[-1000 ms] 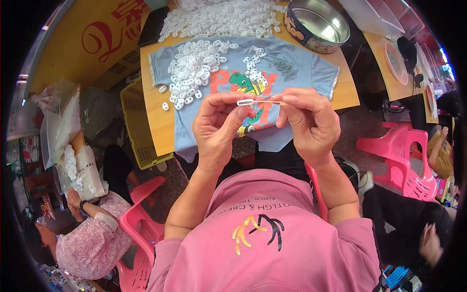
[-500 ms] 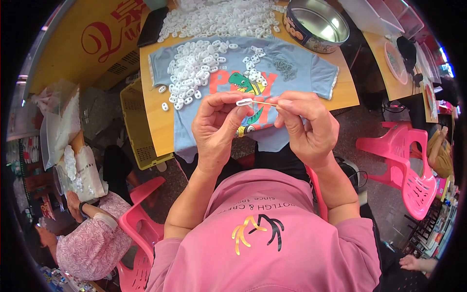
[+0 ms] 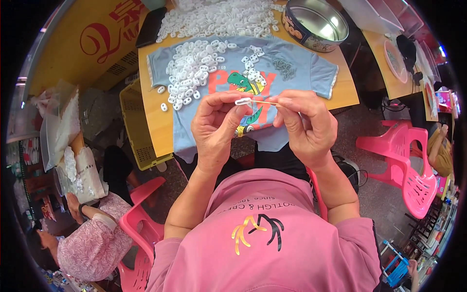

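Note:
Between the thumb and fingers of my left hand point(image 3: 216, 124) is a small white oval plastic piece point(image 3: 242, 101). My right hand point(image 3: 309, 121) pinches a thin yellowish stick point(image 3: 264, 102), which points left toward that piece. Whether its tip is inside the piece or only against it, I cannot tell. Both hands are held above a grey-blue T-shirt point(image 3: 185, 126) spread over the table. On the shirt lie a heap of white oval pieces with holes point(image 3: 192, 68), a smaller group of white pieces point(image 3: 253, 68) and a little pile of tiny grey-green parts point(image 3: 284, 69).
A larger mass of white pieces point(image 3: 219, 19) covers the table's far side, between a dark phone point(image 3: 152, 27) and a round metal tin point(image 3: 318, 27). A yellow crate point(image 3: 141, 131) stands left of the table. Pink chairs point(image 3: 401, 160) flank me, and a co-worker point(image 3: 95, 233) sits at lower left.
My hands keep almost the same pose, with the stick still directed at the white piece. At the lower right, a blue frame has come into view beside another person's hand.

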A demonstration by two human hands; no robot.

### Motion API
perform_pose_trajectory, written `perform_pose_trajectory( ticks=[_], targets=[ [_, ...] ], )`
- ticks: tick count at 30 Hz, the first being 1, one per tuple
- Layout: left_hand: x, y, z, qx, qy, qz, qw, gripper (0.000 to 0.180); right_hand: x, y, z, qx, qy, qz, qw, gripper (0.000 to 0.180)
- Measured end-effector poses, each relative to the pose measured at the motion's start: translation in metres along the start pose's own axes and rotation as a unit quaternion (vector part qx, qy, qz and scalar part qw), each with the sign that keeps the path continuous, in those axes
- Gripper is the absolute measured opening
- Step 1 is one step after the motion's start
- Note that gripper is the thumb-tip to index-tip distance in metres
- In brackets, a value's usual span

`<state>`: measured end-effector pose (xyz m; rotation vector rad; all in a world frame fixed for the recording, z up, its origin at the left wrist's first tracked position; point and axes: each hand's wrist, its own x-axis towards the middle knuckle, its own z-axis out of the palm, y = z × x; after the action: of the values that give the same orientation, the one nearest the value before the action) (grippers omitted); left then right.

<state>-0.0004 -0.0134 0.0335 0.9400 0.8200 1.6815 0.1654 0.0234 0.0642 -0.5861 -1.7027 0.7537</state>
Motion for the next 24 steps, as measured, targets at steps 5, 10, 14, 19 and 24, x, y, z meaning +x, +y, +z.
perform_pose_trajectory(
  ticks=[5,10,14,19,24],
  targets=[
    [0.000,-0.001,0.000,-0.002,-0.005,0.002,1.000,0.018,-0.003,0.004,0.003,0.052,0.016,0.037,0.998,0.014],
    [-0.001,0.000,0.000,-0.009,-0.001,-0.005,1.000,0.018,-0.003,0.002,0.008,0.119,0.040,0.099,0.987,0.011],
    [-0.001,-0.001,0.000,-0.007,-0.002,-0.006,1.000,0.018,-0.006,0.001,0.010,0.190,0.059,0.192,0.961,0.009],
    [0.001,-0.002,-0.002,0.015,0.006,0.001,1.000,0.018,-0.008,0.003,0.011,0.239,0.069,0.250,0.936,0.010],
    [0.000,-0.003,-0.003,0.063,0.020,0.012,0.998,0.019,-0.008,0.001,0.013,0.245,0.073,0.265,0.930,0.011]
  ],
)
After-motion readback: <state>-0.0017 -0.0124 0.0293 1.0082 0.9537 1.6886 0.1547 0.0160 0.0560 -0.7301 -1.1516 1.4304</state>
